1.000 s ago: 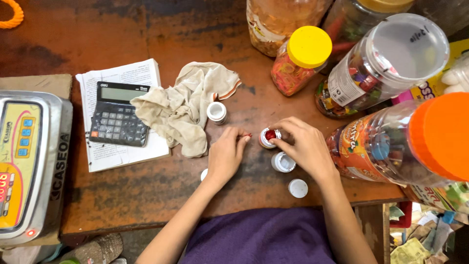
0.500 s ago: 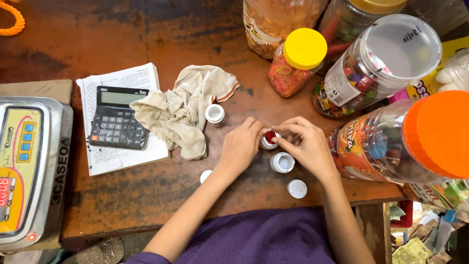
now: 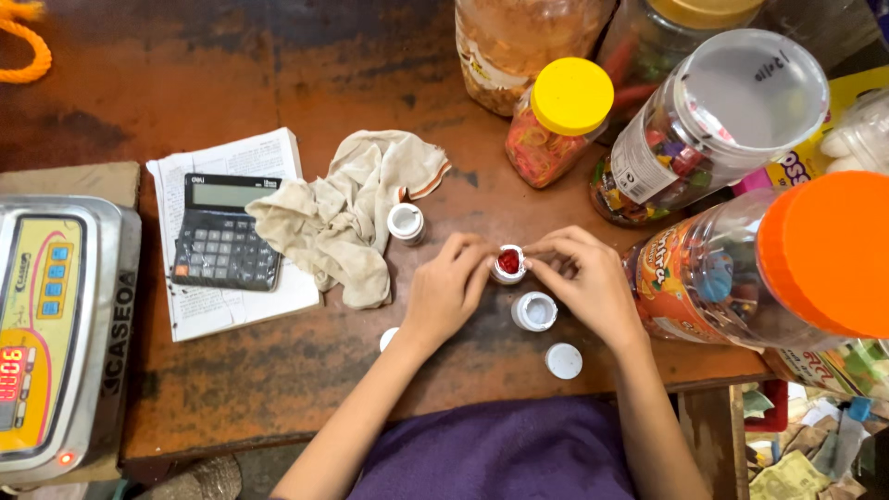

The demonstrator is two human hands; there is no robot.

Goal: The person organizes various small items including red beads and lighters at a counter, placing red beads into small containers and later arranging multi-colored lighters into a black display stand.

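Two bare hands met over a small white pot [image 3: 508, 264] holding something red, which stood on the worn brown table [image 3: 278, 380] a little back from its near edge. Left hand [image 3: 446, 289]: fingers curled, fingertips pressed against the pot's left side. Right hand [image 3: 585, 278]: thumb and forefinger pinched on the pot's right rim, remaining fingers folded over. Nearest the person, one white cap [image 3: 564, 360] lay flat close to the table edge, by the right wrist. One small white capped container [image 3: 534, 311] stood just beyond it, directly below the held pot and touching the right hand. Part of another white cap [image 3: 388, 338] showed from under the left wrist. One further small white container [image 3: 406, 222] stood left of the hands, against a crumpled beige cloth [image 3: 347, 218]. One black calculator [image 3: 225, 231] rested on a printed paper sheet [image 3: 231, 306] left of the cloth. One electronic weighing scale [image 3: 56, 324] with lit red digits occupied the far left edge. On the right, one large clear jar with orange lid [image 3: 815, 259] lay on its side, just beside the right hand. Behind it, one clear jar of wrapped sweets [image 3: 704, 130] with a clear lid, also tipped over. One small jar with yellow lid [image 3: 560, 116] stood further back, with two larger jars [image 3: 519, 42] at the far edge.
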